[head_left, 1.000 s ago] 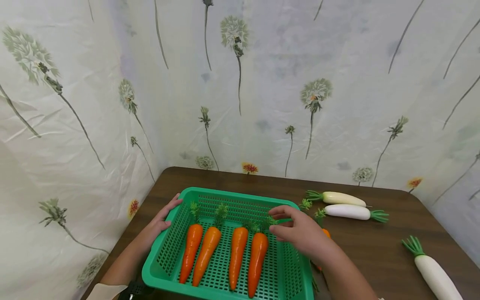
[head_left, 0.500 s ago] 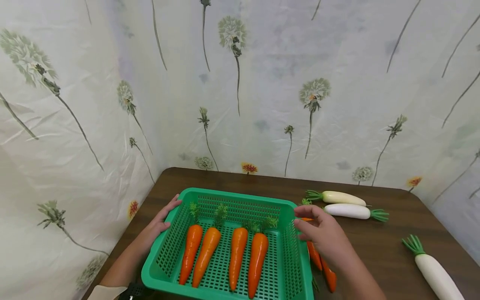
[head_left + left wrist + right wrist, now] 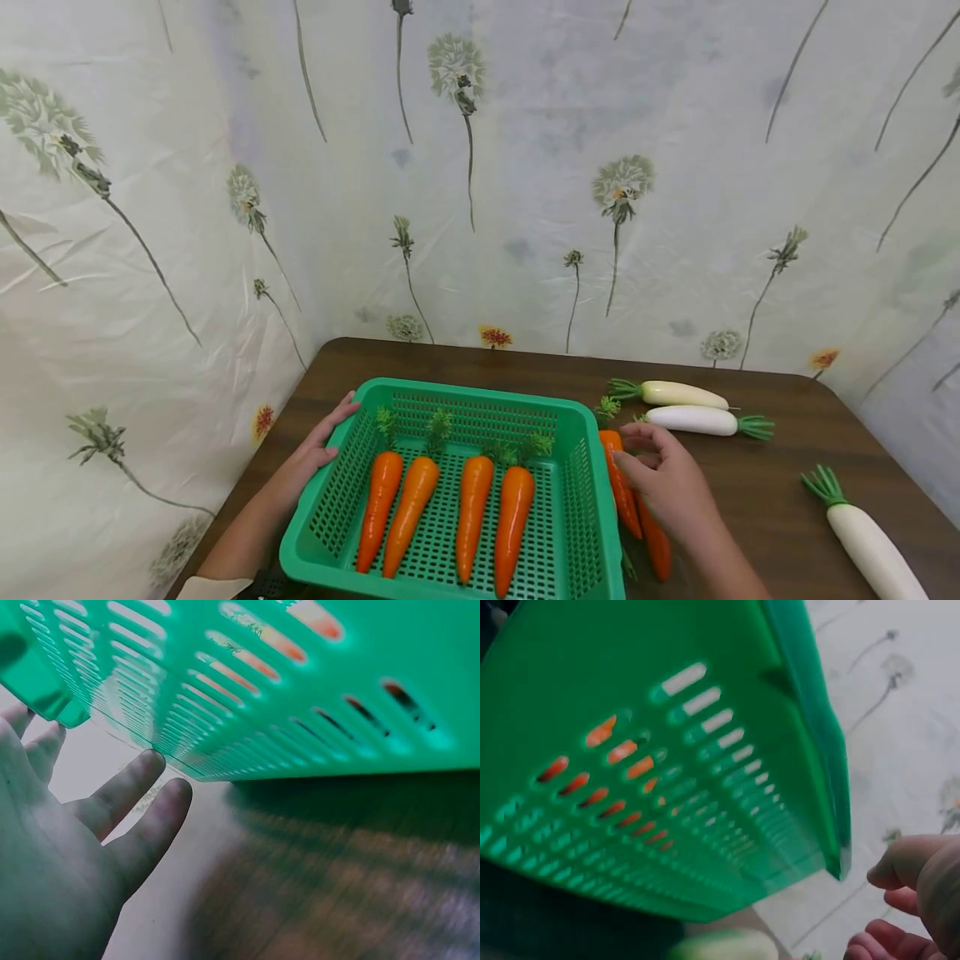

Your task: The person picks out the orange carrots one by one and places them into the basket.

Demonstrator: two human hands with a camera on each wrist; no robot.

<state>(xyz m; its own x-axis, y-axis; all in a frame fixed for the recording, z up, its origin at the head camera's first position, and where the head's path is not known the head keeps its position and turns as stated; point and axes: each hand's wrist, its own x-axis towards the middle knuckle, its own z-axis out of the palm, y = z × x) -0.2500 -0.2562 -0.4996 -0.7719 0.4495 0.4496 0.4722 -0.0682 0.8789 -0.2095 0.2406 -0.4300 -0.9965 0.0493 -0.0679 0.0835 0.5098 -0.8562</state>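
Your left hand rests at the left side of the green basket, its fingers relaxed and spread along the rim, gripping nothing that you can see. Your right hand is just outside the basket's right wall, over the carrots lying there; its fingers are loosely bent, with a gap between thumb and fingertips and nothing held in it. You cannot tell whether it touches a carrot.

The basket sits on the brown bench in front of you. Inside it, four orange carrots lie side by side on the slotted floor, leafy tops toward the far wall, in two loose pairs. On the bench beside the right wall, at least two more lie close together: a nearer carrot against the basket and an outer carrot, partly behind your hand.

Beyond your right hand, a cream radish and a white radish lie next to each other. A third radish lies well apart, at your far right.
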